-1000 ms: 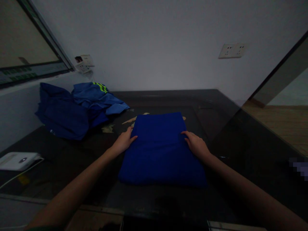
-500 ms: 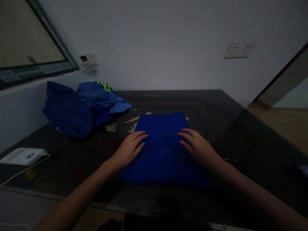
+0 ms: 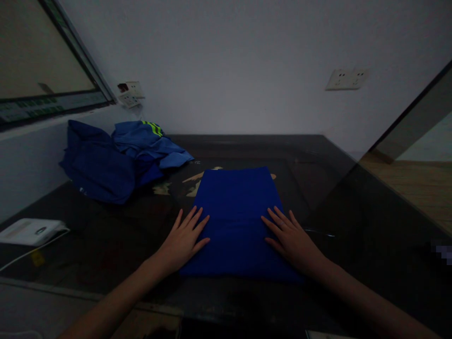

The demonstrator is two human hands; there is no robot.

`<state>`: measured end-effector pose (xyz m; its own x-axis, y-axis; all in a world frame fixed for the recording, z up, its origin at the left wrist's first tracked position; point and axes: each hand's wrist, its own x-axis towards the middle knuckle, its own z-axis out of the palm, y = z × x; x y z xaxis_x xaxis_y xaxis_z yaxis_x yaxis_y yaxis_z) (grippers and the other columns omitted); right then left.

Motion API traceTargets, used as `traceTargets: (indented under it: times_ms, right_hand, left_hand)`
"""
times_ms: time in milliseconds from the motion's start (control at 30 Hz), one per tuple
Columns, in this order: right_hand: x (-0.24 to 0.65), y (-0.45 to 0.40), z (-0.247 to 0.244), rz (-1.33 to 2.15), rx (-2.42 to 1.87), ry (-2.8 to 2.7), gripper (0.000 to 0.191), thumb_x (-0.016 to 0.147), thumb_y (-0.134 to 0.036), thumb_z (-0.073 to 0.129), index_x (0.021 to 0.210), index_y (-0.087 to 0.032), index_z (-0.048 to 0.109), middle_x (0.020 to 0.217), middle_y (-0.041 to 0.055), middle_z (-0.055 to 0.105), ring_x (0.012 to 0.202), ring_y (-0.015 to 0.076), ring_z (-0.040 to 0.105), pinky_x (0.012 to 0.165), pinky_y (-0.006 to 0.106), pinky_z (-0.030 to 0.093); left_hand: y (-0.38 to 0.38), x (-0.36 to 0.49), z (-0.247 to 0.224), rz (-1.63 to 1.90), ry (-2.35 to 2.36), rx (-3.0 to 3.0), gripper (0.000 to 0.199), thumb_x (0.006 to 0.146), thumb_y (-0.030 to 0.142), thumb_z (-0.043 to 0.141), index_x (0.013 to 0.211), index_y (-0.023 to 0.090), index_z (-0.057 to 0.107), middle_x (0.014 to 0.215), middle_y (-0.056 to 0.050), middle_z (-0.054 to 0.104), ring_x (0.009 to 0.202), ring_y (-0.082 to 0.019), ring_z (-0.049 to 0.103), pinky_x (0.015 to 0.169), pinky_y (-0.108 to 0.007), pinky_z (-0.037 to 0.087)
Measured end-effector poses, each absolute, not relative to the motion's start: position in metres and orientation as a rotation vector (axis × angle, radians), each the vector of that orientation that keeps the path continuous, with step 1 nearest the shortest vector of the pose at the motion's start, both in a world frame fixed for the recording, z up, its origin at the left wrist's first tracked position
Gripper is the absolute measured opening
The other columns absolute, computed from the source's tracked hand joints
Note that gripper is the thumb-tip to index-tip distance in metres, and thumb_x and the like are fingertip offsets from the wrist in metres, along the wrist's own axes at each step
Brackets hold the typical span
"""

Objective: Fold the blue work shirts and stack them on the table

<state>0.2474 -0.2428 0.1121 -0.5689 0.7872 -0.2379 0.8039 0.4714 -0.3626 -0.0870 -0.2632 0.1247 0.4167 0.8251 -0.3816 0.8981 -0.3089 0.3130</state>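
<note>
A blue piece of cloth (image 3: 236, 226), apparently a folded garment, lies flat on the dark table (image 3: 229, 301) in front of me. Its outline narrows toward the far end. My left hand (image 3: 183, 238) rests at its left edge, fingers spread, the fingertips on the fabric. On the opposite edge my right hand (image 3: 291, 238) lies the same way, palm down with fingers apart. Neither hand grips the cloth. Dim light hides the exact kind of garment.
A heap of crumpled blue clothes (image 3: 106, 165) with yellow-green stripes sits at the back left. Near the left edge lies a white device (image 3: 31, 231) with a white cable (image 3: 38, 248). Behind the table rises a wall with a socket panel (image 3: 348, 79).
Both hands have slid back toward me along the cloth's edges, and their fingers are spread wider. The near part of the cloth looks flatter.
</note>
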Motion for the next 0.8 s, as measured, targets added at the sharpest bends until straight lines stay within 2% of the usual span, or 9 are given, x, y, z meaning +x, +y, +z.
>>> traceTargets:
  times_ms: [67,133,200,300,467,533,667,733,800]
  right_hand:
    - [0.232,-0.242,0.126,-0.711,1.381,2.714,0.050,0.093,-0.032,0.047,0.142,-0.023,0.045,0.152,0.0112,0.035,0.143,0.0299,0.025,0.113,0.059,0.025]
    - [0.217,-0.246,0.135,-0.778,1.289,2.762,0.054,0.092,-0.028,0.047,0.145,-0.023,0.040,0.154,0.0094,0.031,0.143,0.0281,0.023,0.113,0.055,0.027]
    - [0.208,-0.253,0.137,-0.843,1.208,2.773,0.059,0.092,-0.030,0.049,0.148,-0.025,0.033,0.154,0.0085,0.030,0.144,0.0280,0.022,0.112,0.054,0.030]
    - [0.212,-0.268,0.130,-0.861,1.194,2.749,0.067,0.090,-0.039,0.054,0.150,-0.028,0.028,0.155,0.0089,0.027,0.143,0.0305,0.022,0.111,0.056,0.032]
    - [0.240,-0.287,0.126,-0.822,1.325,2.694,0.070,0.089,-0.044,0.054,0.151,-0.030,0.024,0.156,0.0090,0.024,0.143,0.0321,0.023,0.109,0.058,0.034]
    - [0.248,-0.284,0.131,-0.889,1.321,2.664,0.067,0.088,-0.044,0.055,0.149,-0.029,0.032,0.153,0.0089,0.031,0.140,0.0315,0.030,0.108,0.056,0.037]
    - [0.252,-0.242,0.136,-1.046,1.516,2.604,0.035,0.093,-0.038,0.047,0.122,-0.027,0.063,0.131,0.0077,0.060,0.122,0.0248,0.055,0.103,0.047,0.045]
    - [0.250,-0.204,0.129,-1.033,1.736,2.584,0.031,0.094,-0.033,0.045,0.115,-0.024,0.066,0.120,0.0082,0.066,0.114,0.0225,0.059,0.099,0.042,0.047]
    - [0.248,-0.162,0.113,-0.945,1.923,2.541,0.029,0.092,-0.030,0.049,0.112,-0.020,0.066,0.116,0.0103,0.066,0.111,0.0240,0.060,0.097,0.041,0.047]
  left_hand:
    - [-0.262,-0.067,0.134,-0.138,1.399,2.197,0.057,0.094,0.053,0.040,0.145,0.026,0.040,0.153,-0.011,0.034,0.144,-0.031,0.022,0.116,-0.059,0.013]
    - [-0.264,-0.045,0.140,-0.058,1.225,2.202,0.055,0.095,0.047,0.042,0.146,0.027,0.035,0.153,-0.008,0.034,0.145,-0.026,0.022,0.118,-0.054,0.016]
    - [-0.268,-0.030,0.140,-0.017,1.055,2.202,0.058,0.096,0.042,0.044,0.149,0.029,0.028,0.154,-0.006,0.033,0.145,-0.023,0.022,0.119,-0.051,0.017]
    - [-0.276,-0.031,0.137,-0.035,0.978,2.188,0.065,0.094,0.041,0.049,0.151,0.033,0.020,0.157,-0.004,0.025,0.145,-0.024,0.019,0.119,-0.050,0.017]
    - [-0.286,-0.066,0.141,-0.096,1.027,2.127,0.067,0.090,0.049,0.052,0.149,0.042,0.022,0.158,0.000,0.019,0.145,-0.028,0.021,0.116,-0.053,0.022]
    - [-0.282,-0.080,0.145,-0.096,1.072,2.012,0.059,0.091,0.050,0.050,0.146,0.042,0.030,0.157,0.000,0.025,0.143,-0.027,0.027,0.115,-0.049,0.027]
    - [-0.240,-0.100,0.145,0.093,1.276,1.651,0.038,0.095,0.042,0.040,0.125,0.032,0.061,0.135,-0.002,0.058,0.124,-0.021,0.054,0.106,-0.036,0.041]
    - [-0.202,-0.106,0.134,0.239,1.462,1.556,0.035,0.092,0.040,0.045,0.117,0.026,0.065,0.125,-0.005,0.064,0.118,-0.022,0.057,0.104,-0.037,0.041]
    - [-0.163,-0.109,0.112,0.359,1.663,1.465,0.035,0.087,0.034,0.052,0.116,0.019,0.064,0.125,-0.009,0.064,0.115,-0.024,0.058,0.103,-0.038,0.042]
